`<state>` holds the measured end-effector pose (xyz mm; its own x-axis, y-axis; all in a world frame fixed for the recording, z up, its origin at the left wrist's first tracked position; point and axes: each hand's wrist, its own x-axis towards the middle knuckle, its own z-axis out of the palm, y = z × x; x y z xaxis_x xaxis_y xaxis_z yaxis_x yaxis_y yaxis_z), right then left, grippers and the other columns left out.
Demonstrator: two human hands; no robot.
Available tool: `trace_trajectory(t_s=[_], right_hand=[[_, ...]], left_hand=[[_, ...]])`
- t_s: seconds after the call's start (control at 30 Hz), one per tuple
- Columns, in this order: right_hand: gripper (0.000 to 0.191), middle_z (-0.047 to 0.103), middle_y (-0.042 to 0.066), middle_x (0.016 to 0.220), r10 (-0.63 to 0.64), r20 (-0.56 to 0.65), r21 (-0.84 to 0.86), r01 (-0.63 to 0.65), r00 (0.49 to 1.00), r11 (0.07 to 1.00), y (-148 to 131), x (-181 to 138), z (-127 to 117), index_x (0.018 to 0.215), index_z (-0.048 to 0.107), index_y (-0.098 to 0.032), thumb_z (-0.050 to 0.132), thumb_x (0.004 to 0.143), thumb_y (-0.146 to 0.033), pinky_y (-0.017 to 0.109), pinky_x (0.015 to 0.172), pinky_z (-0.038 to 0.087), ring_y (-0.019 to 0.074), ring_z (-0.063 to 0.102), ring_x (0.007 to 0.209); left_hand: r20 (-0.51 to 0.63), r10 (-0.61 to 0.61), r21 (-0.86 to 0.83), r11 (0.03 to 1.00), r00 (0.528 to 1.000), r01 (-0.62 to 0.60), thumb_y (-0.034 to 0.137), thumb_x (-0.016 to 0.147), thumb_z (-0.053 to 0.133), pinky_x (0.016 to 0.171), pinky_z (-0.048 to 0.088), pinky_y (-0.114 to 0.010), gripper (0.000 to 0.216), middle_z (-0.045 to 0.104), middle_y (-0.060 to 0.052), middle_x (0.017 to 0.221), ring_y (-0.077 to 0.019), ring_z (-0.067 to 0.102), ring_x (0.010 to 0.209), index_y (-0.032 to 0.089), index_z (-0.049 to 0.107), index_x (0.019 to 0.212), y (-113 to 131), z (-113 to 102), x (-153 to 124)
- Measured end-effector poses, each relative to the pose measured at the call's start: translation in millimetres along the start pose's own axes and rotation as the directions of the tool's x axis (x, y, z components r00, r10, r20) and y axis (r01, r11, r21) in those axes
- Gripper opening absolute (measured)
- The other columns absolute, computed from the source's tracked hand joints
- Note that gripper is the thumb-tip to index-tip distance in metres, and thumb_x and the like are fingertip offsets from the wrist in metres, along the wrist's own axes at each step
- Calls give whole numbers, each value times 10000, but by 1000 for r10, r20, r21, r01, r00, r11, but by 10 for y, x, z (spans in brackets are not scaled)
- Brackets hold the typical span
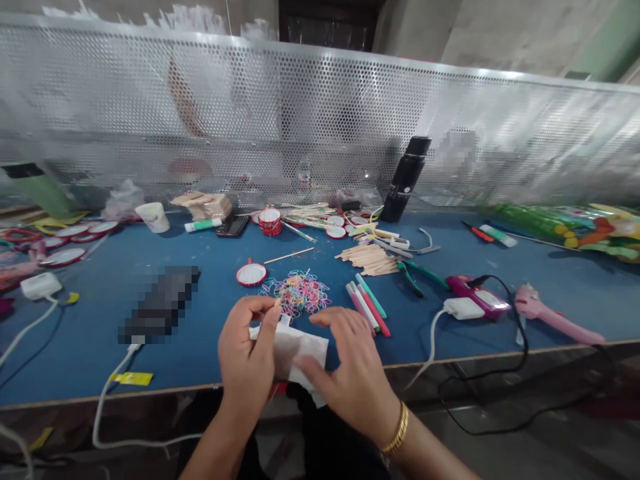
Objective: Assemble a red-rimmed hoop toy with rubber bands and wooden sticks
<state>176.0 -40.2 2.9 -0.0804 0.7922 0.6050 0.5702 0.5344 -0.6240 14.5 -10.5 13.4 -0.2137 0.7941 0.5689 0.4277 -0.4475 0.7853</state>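
My left hand (247, 350) is closed in a pinch at the left side of a folded piece of white paper (313, 343), above the table's front edge. A small pale tip, perhaps of a wooden stick, shows at its thumb and forefinger. My right hand (355, 373) has its fingers apart and curved over the paper's right side, its thumb against or just over the sheet; a gold bracelet is on that wrist. Just beyond lies a heap of small colourful rubber bands (303, 293). A round white disc with a red rim (251, 274) lies behind it, beside a thin stick (289, 255).
Several markers (367, 303) and a fan of wooden sticks (370, 259) lie right of the bands, with green-handled pliers (413, 279) beyond. A phone (163, 303) with a white cable is at left. A black bottle (406, 180) stands before the perforated metal screen (240, 100).
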Motion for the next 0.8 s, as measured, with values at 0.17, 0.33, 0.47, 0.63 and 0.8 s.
trace_trajectory(t_s=[0.17, 0.33, 0.47, 0.63, 0.8], right_hand=[[385, 699, 39, 1145, -27, 276, -176, 78, 961, 981, 26, -99, 2, 1177, 627, -262, 776, 824, -236, 466, 970, 355, 261, 609, 1063], [369, 704, 20, 1176, -101, 363, -145, 163, 927, 976, 170, -7, -140, 1208, 636, -298, 717, 868, -178, 490, 1038, 331, 247, 601, 1115], [409, 675, 43, 1255, -132, 308, -138, 181, 942, 974, 252, 28, -194, 1245, 631, -289, 746, 854, -254, 505, 1086, 349, 266, 575, 1198], [247, 705, 44, 1188, -115, 5, -71, 116, 993, 991, 227, 92, -153, 1215, 623, -258, 594, 973, -295, 435, 1039, 441, 220, 620, 1134], [211, 723, 38, 1063, -55, -139, -61, 47, 989, 997, 219, 188, -61, 1186, 628, -263, 582, 983, -301, 428, 955, 482, 220, 655, 1013]], left_hand=[[-60, -48, -102, 994, 997, 42, 357, 931, 634, 755, 456, -261, 146, 675, 1, 880, -138, 606, 794, 216, 675, 937, -37, -96, -23], [-18, 47, -162, 986, 999, -49, 297, 930, 636, 778, 464, -257, 81, 659, 3, 921, -136, 607, 856, 229, 680, 931, 66, -60, -29], [103, 79, -135, 989, 991, -65, 277, 907, 650, 776, 479, -256, 77, 669, -3, 931, -143, 618, 884, 226, 701, 879, 130, 44, 31], [187, -110, -179, 973, 976, 144, 314, 879, 668, 732, 496, -245, 105, 706, 9, 847, -129, 631, 768, 219, 713, 890, 98, 168, 105], [261, -213, -274, 919, 941, 284, 319, 821, 715, 745, 527, -258, 140, 731, 2, 804, -144, 670, 757, 200, 704, 894, 26, 219, 114]])
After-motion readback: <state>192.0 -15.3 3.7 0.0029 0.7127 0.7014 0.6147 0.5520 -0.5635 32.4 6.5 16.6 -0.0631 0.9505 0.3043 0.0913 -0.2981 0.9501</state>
